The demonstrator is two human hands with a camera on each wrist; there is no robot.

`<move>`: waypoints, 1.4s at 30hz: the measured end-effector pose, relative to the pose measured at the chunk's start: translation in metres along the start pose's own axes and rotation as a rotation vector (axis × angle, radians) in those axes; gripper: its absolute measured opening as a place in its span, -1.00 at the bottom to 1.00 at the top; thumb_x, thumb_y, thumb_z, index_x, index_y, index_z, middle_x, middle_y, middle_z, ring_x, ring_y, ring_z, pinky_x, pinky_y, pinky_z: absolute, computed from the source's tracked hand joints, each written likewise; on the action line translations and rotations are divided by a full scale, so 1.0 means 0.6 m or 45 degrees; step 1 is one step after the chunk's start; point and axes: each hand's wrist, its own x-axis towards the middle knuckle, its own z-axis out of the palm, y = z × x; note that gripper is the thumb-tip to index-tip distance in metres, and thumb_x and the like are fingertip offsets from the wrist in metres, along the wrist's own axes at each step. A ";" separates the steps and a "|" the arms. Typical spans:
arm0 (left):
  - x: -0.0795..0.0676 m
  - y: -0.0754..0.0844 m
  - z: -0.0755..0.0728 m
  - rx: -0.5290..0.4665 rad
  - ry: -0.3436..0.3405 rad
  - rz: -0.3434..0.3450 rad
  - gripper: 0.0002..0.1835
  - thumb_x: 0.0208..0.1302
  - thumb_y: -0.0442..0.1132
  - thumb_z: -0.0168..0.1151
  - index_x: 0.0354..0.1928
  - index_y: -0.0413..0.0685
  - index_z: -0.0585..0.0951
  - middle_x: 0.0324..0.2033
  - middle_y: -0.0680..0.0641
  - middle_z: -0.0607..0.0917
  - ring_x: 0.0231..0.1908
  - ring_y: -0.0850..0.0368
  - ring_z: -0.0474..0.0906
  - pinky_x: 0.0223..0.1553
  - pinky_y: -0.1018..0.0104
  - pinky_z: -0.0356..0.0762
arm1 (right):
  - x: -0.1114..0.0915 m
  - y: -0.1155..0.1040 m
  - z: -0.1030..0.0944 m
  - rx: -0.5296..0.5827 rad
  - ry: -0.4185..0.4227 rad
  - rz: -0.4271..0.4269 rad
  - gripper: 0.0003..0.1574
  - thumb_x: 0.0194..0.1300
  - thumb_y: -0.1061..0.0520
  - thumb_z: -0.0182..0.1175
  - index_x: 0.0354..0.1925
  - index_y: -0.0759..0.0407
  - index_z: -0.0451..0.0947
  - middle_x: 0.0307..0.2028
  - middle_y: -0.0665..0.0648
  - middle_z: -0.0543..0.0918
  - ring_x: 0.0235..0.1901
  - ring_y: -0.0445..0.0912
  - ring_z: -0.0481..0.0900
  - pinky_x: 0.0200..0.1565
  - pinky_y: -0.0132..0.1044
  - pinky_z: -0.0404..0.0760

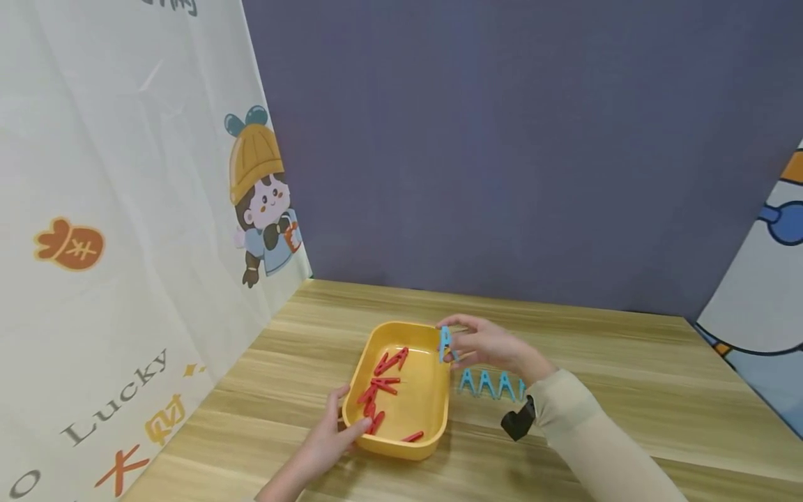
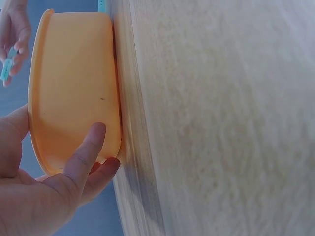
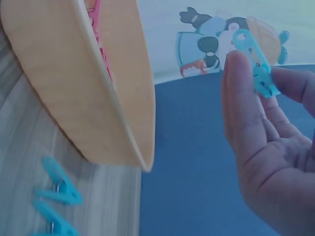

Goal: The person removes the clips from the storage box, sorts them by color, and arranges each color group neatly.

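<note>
A yellow plastic bin (image 1: pixel 422 390) stands on the wooden table, with several red clothespins (image 1: pixel 385 383) lying in it, mostly along its left side. My left hand (image 1: pixel 335 429) grips the bin's near left corner, thumb over the rim and fingers against the outer wall, as the left wrist view shows. Above the bin's far right rim, my right hand (image 1: pixel 486 343) pinches a blue clothespin (image 3: pixel 257 64) between thumb and fingers. Just right of the bin, several blue clothespins (image 1: pixel 486 384) lie in a row on the table, partly below the right forearm.
The wooden table (image 1: pixel 276 390) reaches back to a dark blue partition (image 1: pixel 502 153). A white printed curtain (image 1: pixel 125 209) hangs along the left, and another printed panel (image 1: pixel 753 293) stands at the right. A black strap piece (image 1: pixel 518 420) hangs from the right wrist.
</note>
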 end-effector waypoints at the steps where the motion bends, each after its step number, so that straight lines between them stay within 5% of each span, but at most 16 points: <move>1: 0.000 0.000 0.000 -0.001 0.002 0.000 -0.19 0.25 -0.14 0.19 0.33 -0.27 -0.07 0.03 -0.53 0.36 -0.14 -0.17 0.51 -0.35 0.14 0.59 | -0.006 -0.001 -0.004 -0.004 0.006 -0.007 -0.40 0.25 0.35 0.06 0.24 0.32 0.15 -0.27 0.31 0.54 -0.20 0.21 0.55 -0.19 -0.03 0.59; 9: 0.001 -0.002 -0.001 0.013 0.007 -0.008 -0.18 0.25 -0.13 0.20 0.33 -0.26 -0.07 0.04 -0.53 0.36 -0.12 -0.19 0.50 -0.35 0.14 0.58 | -0.050 0.004 -0.052 -0.043 0.077 -0.046 -0.47 0.34 0.23 0.07 0.20 0.30 0.16 -0.21 0.28 0.58 -0.26 0.04 0.59 -0.22 -0.06 0.60; 21: 0.004 -0.003 -0.002 0.015 -0.004 -0.028 -0.21 0.26 -0.12 0.19 0.33 -0.21 -0.05 0.05 -0.52 0.35 -0.10 -0.19 0.50 -0.34 0.16 0.59 | -0.108 0.009 -0.109 -0.123 0.262 -0.019 -0.47 0.35 0.14 0.07 0.23 0.15 0.22 -0.14 0.19 0.47 -0.20 0.04 0.55 -0.14 -0.03 0.57; 31: 0.004 -0.005 0.000 -0.004 -0.003 -0.019 -0.20 0.27 -0.15 0.18 0.34 -0.23 -0.08 0.06 -0.54 0.34 -0.12 -0.18 0.51 -0.35 0.15 0.59 | -0.148 0.032 -0.154 -0.119 0.356 0.011 -0.38 0.37 0.14 0.03 0.24 0.39 0.05 -0.22 0.10 0.56 -0.21 -0.01 0.57 -0.10 -0.07 0.55; 42: 0.004 -0.002 0.001 0.008 0.005 -0.012 -0.21 0.26 -0.16 0.19 0.32 -0.25 -0.06 0.03 -0.56 0.36 -0.17 -0.16 0.54 -0.38 0.16 0.60 | -0.178 0.056 -0.186 -0.120 0.382 0.070 -0.58 0.39 0.13 0.01 0.07 0.38 0.21 -0.18 0.05 0.57 -0.17 -0.05 0.57 -0.04 -0.08 0.52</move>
